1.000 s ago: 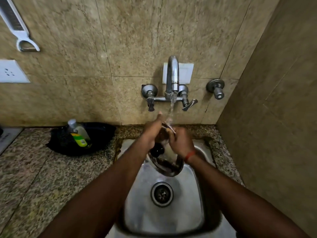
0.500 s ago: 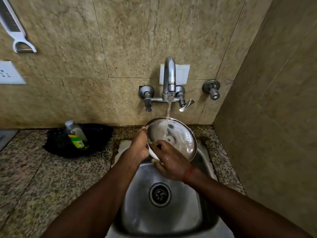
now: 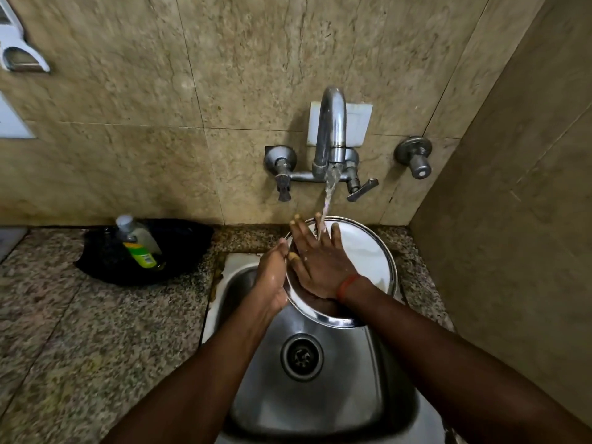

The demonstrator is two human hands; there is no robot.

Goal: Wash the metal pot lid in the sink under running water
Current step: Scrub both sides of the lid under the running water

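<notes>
From the head view, the round shiny metal pot lid (image 3: 362, 251) is held tilted over the back of the stainless steel sink (image 3: 320, 411), under the water stream (image 3: 326, 203) from the chrome wall tap (image 3: 331, 136). The left hand (image 3: 272, 280) grips its left rim. The right hand (image 3: 317, 261) lies flat on its face, fingers spread and straight, holding nothing. A clear green-labelled bottle (image 3: 137, 241) rests on the speckled granite counter (image 3: 80, 331).
</notes>
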